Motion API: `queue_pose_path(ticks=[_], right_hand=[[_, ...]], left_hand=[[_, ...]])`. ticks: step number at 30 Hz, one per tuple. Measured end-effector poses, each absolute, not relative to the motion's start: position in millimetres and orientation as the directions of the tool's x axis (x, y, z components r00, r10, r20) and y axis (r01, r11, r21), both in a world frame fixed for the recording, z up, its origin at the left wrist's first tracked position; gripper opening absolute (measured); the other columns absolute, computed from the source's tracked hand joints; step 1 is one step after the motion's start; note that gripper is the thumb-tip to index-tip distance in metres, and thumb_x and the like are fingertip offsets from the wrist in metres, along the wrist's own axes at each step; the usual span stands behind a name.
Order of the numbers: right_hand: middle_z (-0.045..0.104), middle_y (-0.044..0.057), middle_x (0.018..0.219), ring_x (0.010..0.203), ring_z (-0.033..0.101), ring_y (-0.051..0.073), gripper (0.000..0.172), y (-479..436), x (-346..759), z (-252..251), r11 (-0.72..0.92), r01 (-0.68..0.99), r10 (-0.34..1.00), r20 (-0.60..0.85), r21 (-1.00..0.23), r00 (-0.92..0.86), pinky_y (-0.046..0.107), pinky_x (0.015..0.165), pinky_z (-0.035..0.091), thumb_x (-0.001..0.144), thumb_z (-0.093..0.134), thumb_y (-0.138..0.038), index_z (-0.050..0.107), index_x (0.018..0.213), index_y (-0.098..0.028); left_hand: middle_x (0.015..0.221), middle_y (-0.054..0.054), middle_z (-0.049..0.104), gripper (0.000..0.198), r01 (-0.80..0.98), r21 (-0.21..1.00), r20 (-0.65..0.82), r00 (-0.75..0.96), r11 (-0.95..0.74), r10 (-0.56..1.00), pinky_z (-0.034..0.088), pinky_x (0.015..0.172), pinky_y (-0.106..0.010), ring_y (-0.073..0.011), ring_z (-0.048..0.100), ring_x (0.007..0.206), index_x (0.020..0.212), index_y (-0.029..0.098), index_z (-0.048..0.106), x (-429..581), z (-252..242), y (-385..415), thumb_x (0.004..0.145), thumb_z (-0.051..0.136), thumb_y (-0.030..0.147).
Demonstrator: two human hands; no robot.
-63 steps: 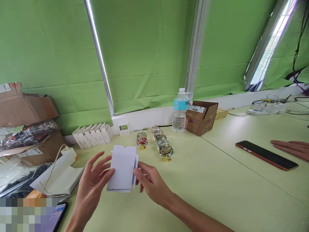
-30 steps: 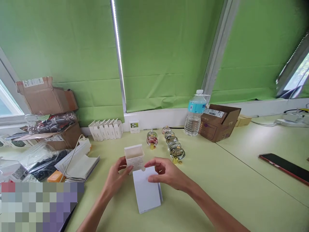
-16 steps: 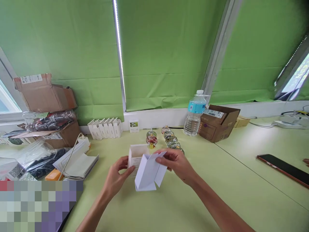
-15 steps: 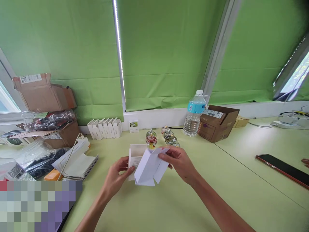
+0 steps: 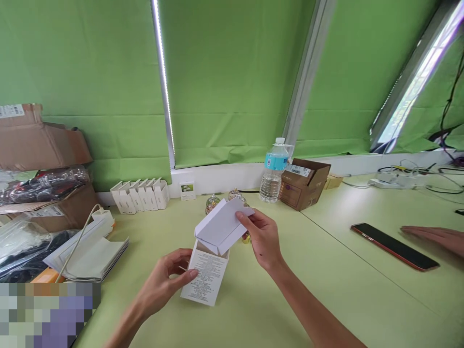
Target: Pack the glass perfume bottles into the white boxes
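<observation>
My left hand (image 5: 165, 279) grips a small white printed carton (image 5: 205, 278), tilted back with its open top towards me. My right hand (image 5: 261, 237) pinches a folded white card insert (image 5: 220, 226) by its right edge and holds it at the carton's mouth, its lower end touching the opening. Both are lifted just above the pale green table (image 5: 326, 270). Behind the insert, glass ornaments with gold caps (image 5: 212, 203) stand on the table, mostly hidden by it.
A row of white cartons (image 5: 139, 195) stands by the wall, beside a water bottle (image 5: 272, 171) and a brown cardboard box (image 5: 303, 182). Flat white cards with a cable (image 5: 89, 249) lie left. A phone (image 5: 395, 245) and another person's hand (image 5: 437, 237) are at right.
The carton has been lifted off the table and tipped back in my left hand. My right hand has raised the folded insert to the carton's opening. The view has shifted right.
</observation>
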State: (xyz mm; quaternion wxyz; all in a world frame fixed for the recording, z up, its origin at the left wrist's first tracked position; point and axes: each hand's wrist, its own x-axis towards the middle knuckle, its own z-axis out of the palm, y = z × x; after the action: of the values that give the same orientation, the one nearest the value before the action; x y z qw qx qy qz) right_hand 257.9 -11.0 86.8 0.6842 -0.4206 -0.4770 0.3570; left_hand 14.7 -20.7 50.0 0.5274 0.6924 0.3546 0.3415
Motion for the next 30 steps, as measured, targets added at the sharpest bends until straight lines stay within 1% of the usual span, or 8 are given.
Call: queue_pose_path(ticks=[4,9,13,16,19,22,26,30], right_hand=[[0.058,0.002,0.066,0.054,0.046,0.013,0.036,-10,262,86,0.398,-0.003,0.887,0.384,-0.918,0.258,0.024,0.042,0.037,0.074,0.074,-0.048,0.072,0.091,-0.016],[0.053,-0.001,0.059,0.050,0.042,0.010,0.035,-10,268,84,0.374,0.098,0.897,0.387,-0.922,0.212,0.023,0.041,0.034,0.074,0.074,-0.048,0.072,0.088,-0.016],[0.058,0.001,0.070,0.058,0.048,0.013,0.040,-13,267,84,0.375,0.120,0.911,0.390,-0.919,0.135,0.024,0.045,0.042,0.075,0.074,-0.047,0.069,0.102,-0.018],[0.058,0.002,0.072,0.058,0.049,0.013,0.042,-14,265,84,0.381,0.127,0.917,0.392,-0.916,0.079,0.024,0.045,0.043,0.077,0.071,-0.048,0.068,0.108,-0.019],[0.055,0.001,0.068,0.054,0.047,0.012,0.033,-14,267,86,0.400,0.163,0.911,0.410,-0.902,0.036,0.024,0.044,0.041,0.082,0.066,-0.048,0.070,0.094,-0.017],[0.054,0.001,0.069,0.054,0.044,0.011,0.028,-14,270,89,0.428,0.210,0.898,0.440,-0.879,0.010,0.024,0.044,0.038,0.085,0.063,-0.045,0.069,0.086,-0.018],[0.058,0.002,0.074,0.060,0.048,0.013,0.024,-17,272,93,0.465,0.263,0.879,0.476,-0.846,-0.022,0.025,0.050,0.041,0.088,0.061,-0.041,0.069,0.084,-0.019],[0.064,0.002,0.081,0.069,0.056,0.016,0.023,-20,270,94,0.458,0.272,0.882,0.472,-0.846,-0.018,0.025,0.055,0.045,0.088,0.061,-0.041,0.070,0.091,-0.020]], left_hand=[[0.107,-0.011,0.072,0.042,0.109,0.983,0.076,0.502,-0.151,0.862,0.055,0.081,-0.037,-0.0259,0.067,0.093,0.114,0.020,0.067,13,50,-19,0.080,0.067,0.045],[0.101,-0.009,0.072,0.040,0.131,0.980,0.066,0.490,-0.149,0.869,0.055,0.079,-0.035,-0.0243,0.066,0.092,0.110,0.019,0.065,10,50,-18,0.080,0.066,0.046],[0.105,-0.009,0.071,0.036,0.190,0.959,0.097,0.484,-0.212,0.870,0.053,0.082,-0.035,-0.0232,0.065,0.094,0.111,0.021,0.064,9,51,-20,0.082,0.065,0.043],[0.110,-0.007,0.069,0.039,0.223,0.939,0.129,0.475,-0.260,0.871,0.053,0.086,-0.037,-0.0223,0.065,0.096,0.119,0.025,0.059,9,51,-21,0.084,0.064,0.040],[0.115,-0.006,0.066,0.057,0.247,0.922,0.178,0.414,-0.298,0.893,0.055,0.084,-0.037,-0.0209,0.066,0.095,0.137,0.031,0.042,8,47,-22,0.085,0.062,0.038],[0.123,-0.005,0.060,0.066,0.348,0.861,0.251,0.346,-0.372,0.904,0.058,0.080,-0.035,-0.0187,0.065,0.092,0.144,0.038,0.030,8,44,-23,0.085,0.061,0.036],[0.125,-0.003,0.055,0.056,0.464,0.722,0.340,0.407,-0.512,0.848,0.059,0.077,-0.031,-0.0158,0.064,0.091,0.140,0.041,0.035,8,43,-26,0.088,0.056,0.032],[0.125,-0.003,0.052,0.045,0.502,0.653,0.366,0.446,-0.567,0.817,0.058,0.081,-0.031,-0.0151,0.062,0.096,0.131,0.037,0.040,8,46,-30,0.089,0.053,0.029]])
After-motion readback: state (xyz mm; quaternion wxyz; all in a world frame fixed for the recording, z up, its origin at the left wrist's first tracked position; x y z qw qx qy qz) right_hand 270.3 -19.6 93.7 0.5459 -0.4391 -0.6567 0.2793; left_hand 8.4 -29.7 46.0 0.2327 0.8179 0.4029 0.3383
